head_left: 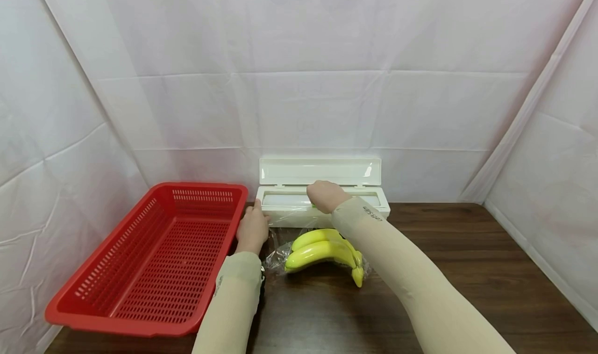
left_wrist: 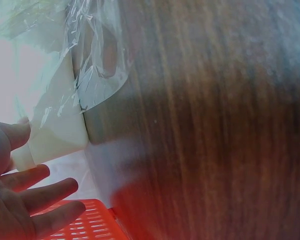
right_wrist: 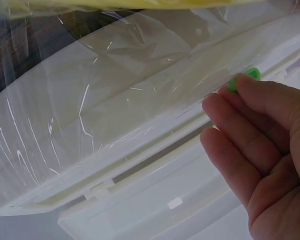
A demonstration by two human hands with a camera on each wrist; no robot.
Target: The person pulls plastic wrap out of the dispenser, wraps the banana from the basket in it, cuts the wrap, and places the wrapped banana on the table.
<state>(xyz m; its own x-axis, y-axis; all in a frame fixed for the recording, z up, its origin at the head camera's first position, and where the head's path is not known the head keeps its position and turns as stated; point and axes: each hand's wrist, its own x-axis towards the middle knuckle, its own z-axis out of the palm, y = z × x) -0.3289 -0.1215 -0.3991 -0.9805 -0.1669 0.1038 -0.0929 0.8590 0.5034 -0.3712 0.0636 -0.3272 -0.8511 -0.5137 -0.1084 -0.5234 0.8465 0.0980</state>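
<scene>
A white cling film dispenser box (head_left: pixel 291 218) stands against the back curtain, its lid (head_left: pixel 322 171) raised. My left hand (head_left: pixel 253 228) rests at its left end, thumb at the front corner, the other fingers straight and spread (left_wrist: pixel 37 200). Over the top of the box my right hand (head_left: pixel 325 195) pinches a small green slide cutter (right_wrist: pixel 247 79) between thumb and forefinger. Clear cling film (right_wrist: pixel 65 115) stretches from the box toward me. On the table in front lies a bunch of yellow bananas (head_left: pixel 322 253), with crumpled film around and under it.
A red perforated plastic basket (head_left: pixel 224 250) stands to the left, close beside my left forearm. The dark wood table (head_left: pixel 467 271) extends to the right. White curtains (head_left: pixel 308 110) enclose the back and both sides.
</scene>
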